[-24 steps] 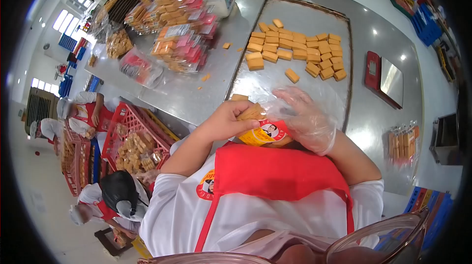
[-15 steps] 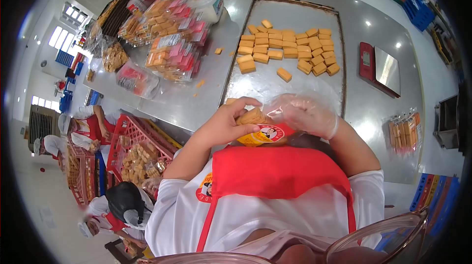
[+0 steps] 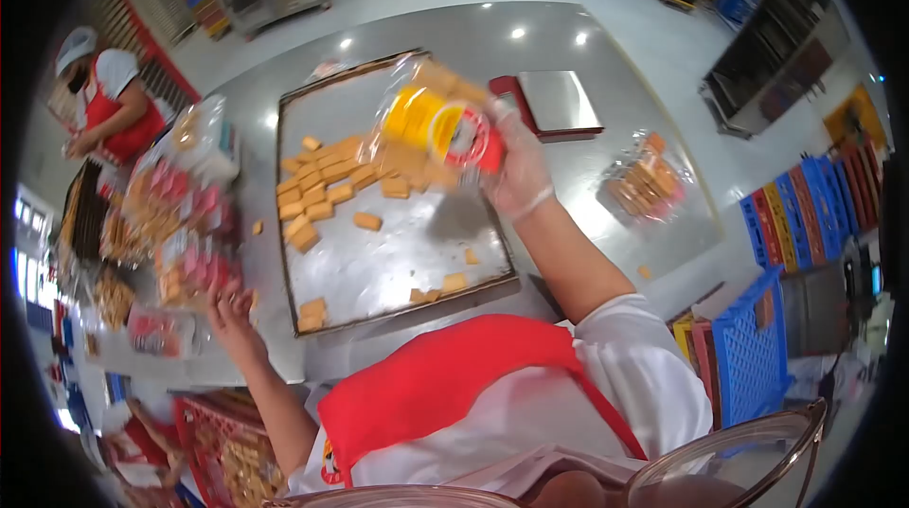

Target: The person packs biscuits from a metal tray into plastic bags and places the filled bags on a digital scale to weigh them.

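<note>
My right hand [image 3: 521,167], in a clear plastic glove, grips a clear bag of biscuits [image 3: 417,120] by one end. The bag has a yellow and red label and is blurred by motion. It is held up above the metal baking tray [image 3: 398,252], left of the red scale [image 3: 561,101]. Behind and below the bag, rectangular golden biscuits [image 3: 317,191] lie in rows on the tray, partly hidden by it. My bare left hand [image 3: 232,319] reaches to the left with its fingers apart, beside the piled biscuit packs [image 3: 194,257]. Whether it touches them I cannot tell.
Another filled pack [image 3: 649,178] lies on the steel table [image 3: 606,252] at the right. Blue crates [image 3: 748,347] stand beyond the table's right edge. A co-worker in a red apron [image 3: 123,115] is at the far left. A red crate of biscuits [image 3: 227,451] sits at lower left.
The bag has gone from in front of my chest, between both hands, up over the tray in my right hand. My left hand has let go and moved left. The view has turned right.
</note>
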`<action>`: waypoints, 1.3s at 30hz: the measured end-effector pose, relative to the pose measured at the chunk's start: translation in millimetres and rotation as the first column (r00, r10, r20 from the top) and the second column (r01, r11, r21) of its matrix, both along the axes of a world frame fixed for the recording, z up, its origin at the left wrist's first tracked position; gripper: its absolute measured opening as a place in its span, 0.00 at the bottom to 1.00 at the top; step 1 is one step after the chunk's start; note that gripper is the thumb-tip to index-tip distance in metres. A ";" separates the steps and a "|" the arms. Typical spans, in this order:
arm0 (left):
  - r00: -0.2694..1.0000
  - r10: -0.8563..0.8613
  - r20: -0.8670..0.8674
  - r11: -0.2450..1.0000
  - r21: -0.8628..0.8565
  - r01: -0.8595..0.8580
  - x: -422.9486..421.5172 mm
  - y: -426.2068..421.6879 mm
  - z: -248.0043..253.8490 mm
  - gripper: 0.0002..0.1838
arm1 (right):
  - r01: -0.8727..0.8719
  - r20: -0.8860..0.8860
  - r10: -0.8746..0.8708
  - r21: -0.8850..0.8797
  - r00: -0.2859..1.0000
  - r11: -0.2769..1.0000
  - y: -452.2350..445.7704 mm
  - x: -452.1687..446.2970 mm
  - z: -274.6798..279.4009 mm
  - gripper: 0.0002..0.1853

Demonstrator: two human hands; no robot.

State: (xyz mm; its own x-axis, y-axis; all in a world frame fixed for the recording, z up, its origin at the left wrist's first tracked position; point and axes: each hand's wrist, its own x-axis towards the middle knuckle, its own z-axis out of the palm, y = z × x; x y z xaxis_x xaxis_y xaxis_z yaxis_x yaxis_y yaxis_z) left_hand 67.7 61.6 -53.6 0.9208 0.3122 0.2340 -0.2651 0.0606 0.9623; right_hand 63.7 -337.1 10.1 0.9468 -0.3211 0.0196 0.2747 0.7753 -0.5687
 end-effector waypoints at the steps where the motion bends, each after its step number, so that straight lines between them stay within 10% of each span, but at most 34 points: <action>1: 0.997 0.056 -0.044 0.997 -0.044 -0.058 3.6 13.5 -13.9 0.20 | 0.095 0.006 -0.096 0.080 0.995 0.992 -24.3 9.4 -7.2 0.16; 8: 0.989 0.021 -0.146 0.999 0.036 -0.016 5.4 68.6 -89.9 0.12 | 0.569 -0.149 -0.549 0.199 0.823 0.798 -129.2 39.3 -79.8 0.14; 16: 0.987 0.128 -0.095 0.977 0.183 -0.109 4.2 66.1 -91.3 0.09 | 0.174 -0.327 -0.212 -0.141 0.921 0.975 -107.2 -17.2 -122.2 0.09; 22: 0.971 0.236 -0.029 0.754 0.636 -0.164 0.8 47.9 -71.3 0.08 | -0.176 -0.448 0.025 -0.299 0.894 0.938 -94.5 -26.0 -113.8 0.10; 25: 0.979 0.197 -0.043 0.787 0.603 -0.132 3.5 54.0 -79.4 0.08 | -0.348 -0.424 0.172 -0.381 0.889 0.857 -92.4 -24.4 -109.5 0.09; 31: 0.982 0.187 -0.008 0.816 0.558 -0.151 6.2 57.6 -87.4 0.08 | -0.380 -0.502 0.184 -0.321 0.845 0.868 -83.5 -26.0 -91.9 0.11; 39: 0.985 0.171 -0.035 0.862 0.488 -0.133 5.3 57.0 -86.6 0.07 | 0.071 -0.460 -0.075 -0.027 0.885 0.997 -106.9 -16.2 -94.2 0.23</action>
